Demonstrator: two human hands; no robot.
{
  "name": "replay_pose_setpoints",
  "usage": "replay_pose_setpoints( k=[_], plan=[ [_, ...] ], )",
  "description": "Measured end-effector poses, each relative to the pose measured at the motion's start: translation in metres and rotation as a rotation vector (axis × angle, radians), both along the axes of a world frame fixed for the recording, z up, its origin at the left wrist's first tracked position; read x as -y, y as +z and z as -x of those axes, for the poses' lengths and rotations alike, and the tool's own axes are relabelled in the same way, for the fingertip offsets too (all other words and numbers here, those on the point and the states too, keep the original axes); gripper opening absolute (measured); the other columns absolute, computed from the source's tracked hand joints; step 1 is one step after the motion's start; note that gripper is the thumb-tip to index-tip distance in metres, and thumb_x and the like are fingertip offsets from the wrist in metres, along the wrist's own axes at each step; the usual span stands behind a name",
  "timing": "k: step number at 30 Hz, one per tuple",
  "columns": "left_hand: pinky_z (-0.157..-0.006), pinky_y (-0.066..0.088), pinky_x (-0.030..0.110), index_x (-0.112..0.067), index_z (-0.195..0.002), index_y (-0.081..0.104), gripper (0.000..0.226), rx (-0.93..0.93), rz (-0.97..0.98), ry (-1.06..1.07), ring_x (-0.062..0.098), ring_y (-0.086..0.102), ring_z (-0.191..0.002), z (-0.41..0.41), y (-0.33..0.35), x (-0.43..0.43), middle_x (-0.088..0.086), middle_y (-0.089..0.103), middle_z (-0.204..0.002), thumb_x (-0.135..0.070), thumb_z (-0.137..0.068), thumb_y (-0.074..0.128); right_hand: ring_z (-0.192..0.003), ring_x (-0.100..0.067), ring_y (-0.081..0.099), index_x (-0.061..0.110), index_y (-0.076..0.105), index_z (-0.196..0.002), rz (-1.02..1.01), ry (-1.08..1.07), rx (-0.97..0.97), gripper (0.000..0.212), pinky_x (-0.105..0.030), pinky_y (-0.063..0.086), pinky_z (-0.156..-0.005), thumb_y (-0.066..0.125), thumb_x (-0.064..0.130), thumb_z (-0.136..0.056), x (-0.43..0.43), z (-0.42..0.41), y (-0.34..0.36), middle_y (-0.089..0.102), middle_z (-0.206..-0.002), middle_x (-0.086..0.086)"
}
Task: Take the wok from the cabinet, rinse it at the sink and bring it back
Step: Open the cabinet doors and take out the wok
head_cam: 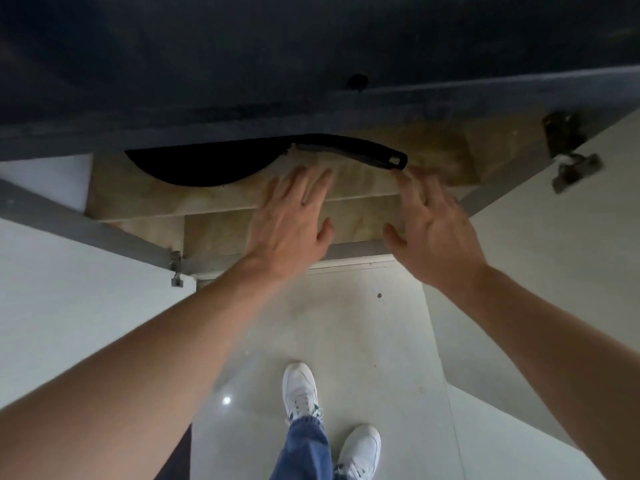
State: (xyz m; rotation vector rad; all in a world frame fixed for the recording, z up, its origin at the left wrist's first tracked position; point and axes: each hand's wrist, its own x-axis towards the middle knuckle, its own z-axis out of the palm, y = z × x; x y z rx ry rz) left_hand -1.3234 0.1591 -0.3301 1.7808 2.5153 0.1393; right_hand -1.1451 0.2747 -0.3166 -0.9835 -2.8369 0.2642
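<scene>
left hand [294,216] spread, empty | right hand [433,223] spread, fingertips near wok [207,164] handle [367,152]

One black wok [194,166] with one handle [363,152], two open hands, left [291,230] and right [436,233], two cabinet doors, two white shoes, two door hinges

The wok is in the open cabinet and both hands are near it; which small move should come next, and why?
Probably the right hand should close on the wok handle. Both hands are open and empty, the handle's end lies just past the right fingertips, and the wok sits on the cabinet shelf.
</scene>
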Motion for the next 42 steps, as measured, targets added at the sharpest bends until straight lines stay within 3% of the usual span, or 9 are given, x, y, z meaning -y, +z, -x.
replay_pose_setpoints(
  k=[2, 6, 13, 18, 27, 30, 34, 38, 42],
  plan=[
    [-0.116, 0.030, 0.050, -0.015, -0.150, 0.027, 0.074, 0.003, -0.023, -0.017, 0.033, 0.033, -0.142, 0.010, -0.004, -0.026, 0.010, 0.030, -0.158, -0.038, -0.086, 0.056, -0.127, -0.040, 0.052, 0.008, 0.033, -0.149, -0.024, 0.013, -0.027, 0.069, -0.053, 0.049, -0.103, 0.062, 0.036, -0.094, -0.014, 0.022, -0.005, 0.048, -0.142, -0.022],
    [-0.116, 0.030, 0.050, -0.015, -0.151, 0.026, 0.082, 0.034, -0.021, -0.056, 0.029, 0.032, -0.144, 0.016, -0.012, -0.061, 0.009, 0.027, -0.159, -0.030, -0.081, 0.068, -0.110, -0.038, 0.064, 0.003, 0.044, -0.144, -0.103, 0.057, -0.076, 0.055, -0.045, 0.056, -0.088, 0.061, 0.027, -0.097, -0.032, 0.054, -0.016, 0.056, -0.135, -0.024],
    [-0.119, 0.018, 0.037, -0.013, -0.153, 0.022, 0.085, 0.081, -0.074, -0.084, 0.026, 0.027, -0.146, 0.013, -0.024, -0.052, 0.008, 0.025, -0.160, -0.022, -0.081, 0.066, -0.103, -0.040, 0.065, -0.003, 0.055, -0.133, -0.129, 0.016, -0.128, 0.039, -0.044, 0.056, -0.084, 0.060, 0.012, -0.098, -0.028, 0.067, -0.027, 0.062, -0.121, -0.028],
    [-0.118, 0.029, 0.042, -0.011, -0.151, 0.025, 0.083, 0.140, -0.071, -0.104, 0.026, 0.021, -0.149, 0.006, -0.033, -0.022, 0.010, 0.025, -0.160, -0.017, -0.077, 0.062, -0.095, -0.035, 0.067, 0.005, 0.056, -0.129, 0.140, -0.051, -0.079, 0.039, -0.044, 0.059, -0.080, 0.055, 0.032, -0.101, -0.007, 0.070, -0.033, 0.063, -0.119, -0.020],
    [-0.120, 0.026, 0.038, -0.008, -0.152, 0.025, 0.073, 0.266, -0.121, -0.004, 0.021, 0.021, -0.149, -0.009, -0.032, 0.035, 0.007, 0.022, -0.162, -0.022, -0.089, 0.058, -0.081, -0.031, 0.068, 0.009, 0.065, -0.114, 0.391, -0.227, -0.264, 0.027, -0.034, 0.055, -0.071, 0.067, 0.026, -0.094, 0.066, 0.062, -0.045, 0.072, -0.097, -0.012],
    [-0.116, 0.026, 0.029, -0.014, -0.152, 0.029, 0.062, 0.528, -0.186, 0.212, 0.017, 0.027, -0.147, -0.018, -0.034, 0.057, 0.002, 0.028, -0.161, -0.023, -0.095, 0.052, -0.069, -0.028, 0.061, 0.009, 0.066, -0.108, 0.436, -0.275, -0.324, 0.025, -0.031, 0.048, -0.061, 0.070, 0.028, -0.092, 0.096, 0.045, -0.047, 0.066, -0.085, -0.009],
    [-0.108, 0.032, 0.022, -0.016, -0.146, 0.041, 0.054, 1.160, -0.205, 0.634, 0.011, 0.048, -0.132, -0.033, -0.036, 0.064, -0.003, 0.052, -0.143, -0.037, -0.097, 0.053, -0.067, -0.025, 0.063, 0.012, 0.067, -0.108, 0.532, -0.347, -0.361, 0.022, -0.036, 0.054, -0.063, 0.071, 0.026, -0.090, 0.130, 0.022, -0.046, 0.063, -0.083, -0.005],
    [-0.103, 0.049, 0.040, -0.008, -0.112, 0.068, 0.030, 1.682, -0.322, 0.830, 0.018, 0.068, -0.109, -0.039, -0.035, 0.055, 0.006, 0.073, -0.115, -0.032, -0.093, 0.063, -0.066, -0.024, 0.068, 0.018, 0.065, -0.105, 0.636, -0.369, -0.379, 0.019, -0.042, 0.058, -0.060, 0.070, 0.027, -0.090, 0.145, 0.009, -0.051, 0.064, -0.083, -0.002],
    [-0.104, 0.048, 0.040, -0.009, -0.110, 0.065, 0.025, 1.914, -0.382, 0.862, 0.019, 0.070, -0.107, -0.036, -0.039, 0.042, 0.005, 0.075, -0.112, -0.025, -0.091, 0.066, -0.056, -0.011, 0.070, 0.025, 0.064, -0.104, 0.815, -0.436, -0.447, 0.014, -0.032, 0.060, -0.054, 0.070, 0.022, -0.092, 0.148, 0.009, -0.049, 0.070, -0.081, -0.005]
  ],
)
